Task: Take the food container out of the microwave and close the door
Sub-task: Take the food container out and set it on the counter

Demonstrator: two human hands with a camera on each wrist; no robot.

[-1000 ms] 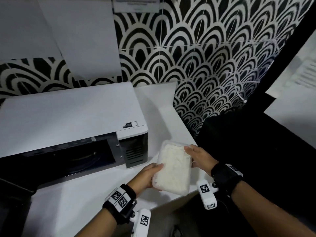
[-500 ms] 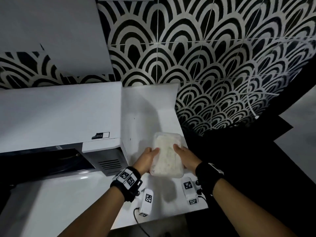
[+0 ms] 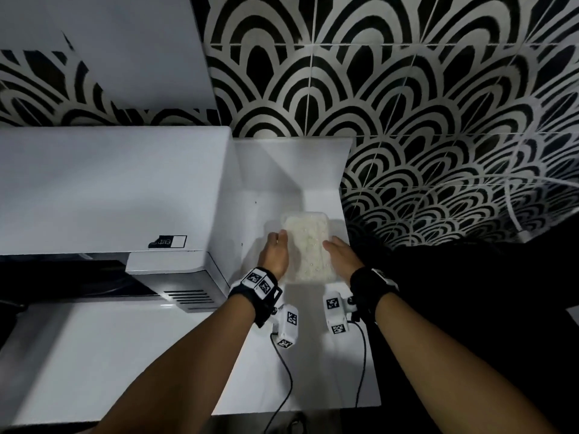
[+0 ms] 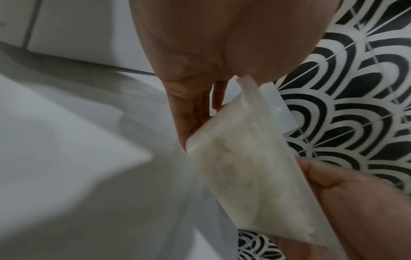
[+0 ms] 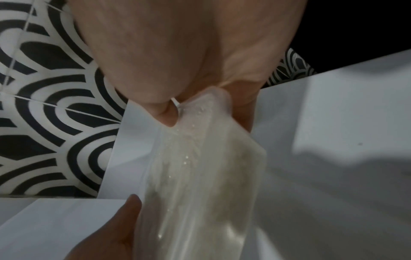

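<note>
A clear lidded food container (image 3: pixel 308 245) full of white rice is held between both hands, low over the white counter (image 3: pixel 188 371) just right of the microwave (image 3: pixel 109 189). My left hand (image 3: pixel 277 250) grips its left long side, thumb on top. My right hand (image 3: pixel 338 255) grips the right side the same way. In the left wrist view the container (image 4: pixel 251 167) lies against my left fingers (image 4: pixel 195 112); in the right wrist view the container (image 5: pixel 200 176) shows droplets under its lid. Whether it touches the counter I cannot tell. The microwave's dark cavity (image 3: pixel 69 277) stands open.
A black-and-white tiled wall (image 3: pixel 407 104) rises behind and to the right. The counter's right edge (image 3: pixel 374 339) drops into a dark area close beside my right wrist. Two thin cables (image 3: pixel 286 380) trail from the wrist cameras across the counter.
Both hands have carried the container away from me and lower, from in front of the microwave's right corner to the counter strip beside it. The grip is unchanged.
</note>
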